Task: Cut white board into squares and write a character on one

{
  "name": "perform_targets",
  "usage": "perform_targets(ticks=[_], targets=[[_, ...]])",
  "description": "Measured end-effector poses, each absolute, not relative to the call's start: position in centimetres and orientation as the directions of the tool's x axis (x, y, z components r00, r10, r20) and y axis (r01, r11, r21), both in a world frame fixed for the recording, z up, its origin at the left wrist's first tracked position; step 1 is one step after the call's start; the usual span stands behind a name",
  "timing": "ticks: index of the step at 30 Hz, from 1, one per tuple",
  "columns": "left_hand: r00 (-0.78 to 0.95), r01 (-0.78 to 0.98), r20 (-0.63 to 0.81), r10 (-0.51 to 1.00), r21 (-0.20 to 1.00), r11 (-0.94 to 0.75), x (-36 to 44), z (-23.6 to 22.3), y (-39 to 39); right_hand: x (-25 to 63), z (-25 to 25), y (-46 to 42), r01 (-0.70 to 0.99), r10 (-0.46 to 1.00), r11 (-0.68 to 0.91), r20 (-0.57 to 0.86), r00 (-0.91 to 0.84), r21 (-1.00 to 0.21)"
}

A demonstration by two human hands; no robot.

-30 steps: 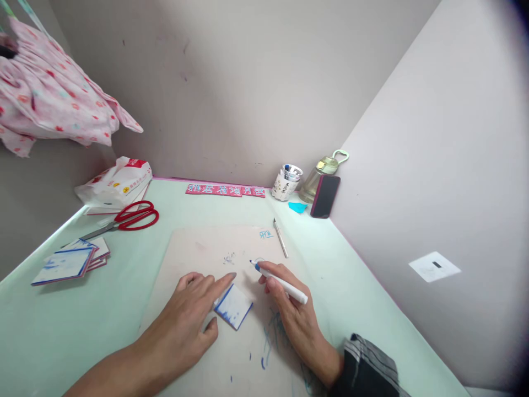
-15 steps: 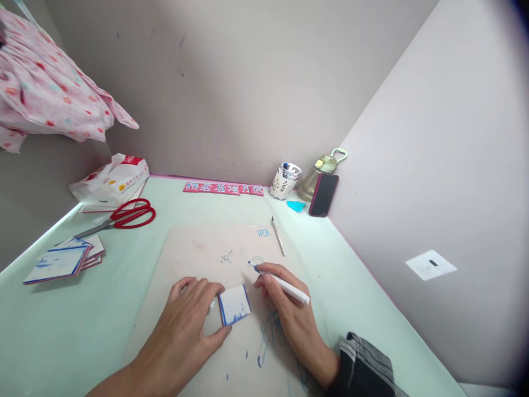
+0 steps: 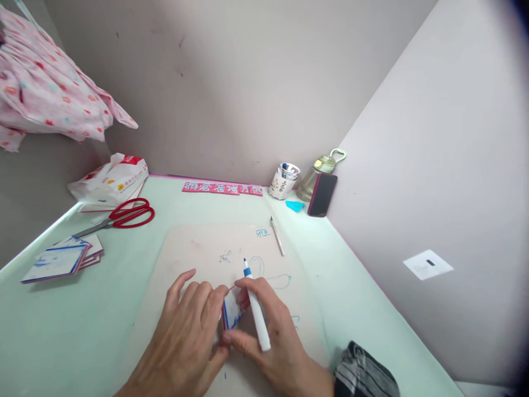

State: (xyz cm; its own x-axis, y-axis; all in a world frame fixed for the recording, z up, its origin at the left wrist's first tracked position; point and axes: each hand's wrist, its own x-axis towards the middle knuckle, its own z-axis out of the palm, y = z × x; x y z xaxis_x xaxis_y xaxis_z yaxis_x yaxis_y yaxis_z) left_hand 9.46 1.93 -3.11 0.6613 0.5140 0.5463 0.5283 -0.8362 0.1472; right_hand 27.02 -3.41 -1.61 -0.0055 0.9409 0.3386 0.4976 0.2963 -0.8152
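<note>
My left hand (image 3: 188, 322) grips the left edge of a small square card (image 3: 232, 310), white with a blue border and blue smudges. My right hand (image 3: 283, 333) holds a white marker (image 3: 258, 322), uncapped, its blue tip pointing away from me. The right thumb and fingers also close on the card, so both hands are on it and cover much of it. Beneath them lies a pale drawing board (image 3: 173, 259) with blue pen lines, smudges and a small written character (image 3: 262, 232).
Left on the green table lie several similar cards (image 3: 58, 263), red-handled scissors (image 3: 132, 214) and a white bag (image 3: 111, 179). A craft knife (image 3: 277, 237) rests at the board's right. Behind are pink lettered tiles (image 3: 223, 188), a pen cup (image 3: 284, 181), a bottle (image 3: 309, 182) and a phone (image 3: 323, 195).
My right hand has come left and down onto the card, and the marker has swung to point away from me. The left hand keeps its grip; the card is turned and more covered.
</note>
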Motion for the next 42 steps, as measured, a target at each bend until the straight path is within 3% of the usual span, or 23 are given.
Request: perform_targets(ticks=[13,18,21,27,36,42], targets=[[0.647,0.485,0.567,0.510,0.210,-0.849,10.2,-3.0,1.6,26.7,-2.2,-3.3,0.576,0.919,0.308,0.394,0.027,-0.758],[0.616,0.522,0.539,0.574,0.266,-0.810,9.3,-3.1,2.3,27.4,-1.7,-2.9,0.326,0.973,0.087,0.150,0.173,-0.941],[0.594,0.569,0.509,0.623,0.280,-0.773,8.8,-3.6,2.5,27.8,-1.7,-2.5,0.199,0.983,-0.010,0.027,0.182,-0.980],[0.583,0.621,0.428,0.691,0.315,-0.718,9.2,-4.8,2.4,28.4,-1.7,-2.5,0.453,0.956,0.058,0.180,0.231,-0.890],[0.621,0.570,0.375,0.688,0.387,-0.725,10.2,-5.2,3.0,29.1,-1.3,-2.4,0.307,0.951,0.184,0.248,0.184,-0.934],[0.671,0.511,0.326,0.667,0.449,-0.733,9.0,-5.9,3.9,28.7,-1.9,-2.4,0.183,0.952,0.016,0.072,0.299,-0.983]])
